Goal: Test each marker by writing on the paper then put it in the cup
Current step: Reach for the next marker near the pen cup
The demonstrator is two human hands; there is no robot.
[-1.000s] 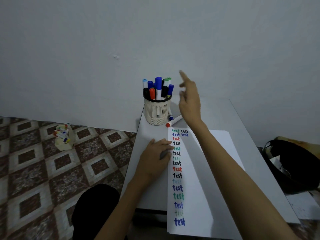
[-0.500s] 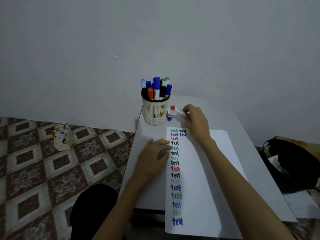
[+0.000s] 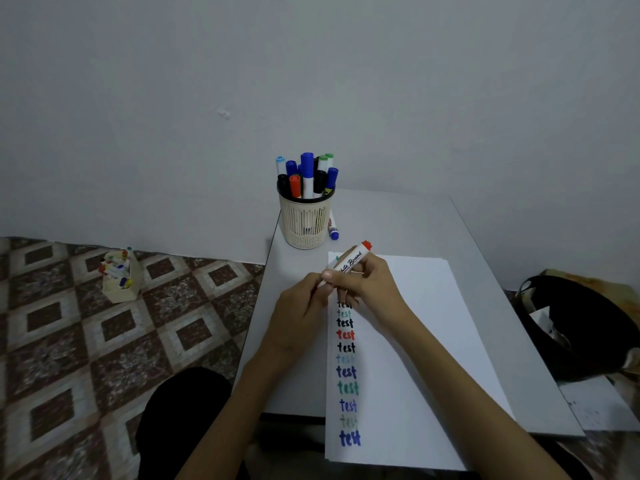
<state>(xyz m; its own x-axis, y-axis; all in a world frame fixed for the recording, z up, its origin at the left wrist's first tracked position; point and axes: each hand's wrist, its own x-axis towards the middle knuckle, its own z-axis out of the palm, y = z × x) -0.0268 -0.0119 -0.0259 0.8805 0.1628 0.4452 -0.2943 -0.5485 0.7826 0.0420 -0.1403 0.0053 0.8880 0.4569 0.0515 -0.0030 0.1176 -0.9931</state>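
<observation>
White red-ended whiteboard marker (image 3: pixel 350 263): barrel clasped by right grip (image 3: pixel 372 285), lower end pinched by left grip (image 3: pixel 298 306); best uncapped by a straight pull.

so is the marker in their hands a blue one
No, the whiteboard marker held by the right hand and left hand has a red end.

Cream box (image 3: pixel 121 289) on tiled floor (image 3: pixel 62 344); black bag (image 3: pixel 588 327)

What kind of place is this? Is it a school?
Probably a room at home, though I can't be sure: a small white table against a bare wall, patterned floor tiles, and a cup of markers.
</observation>
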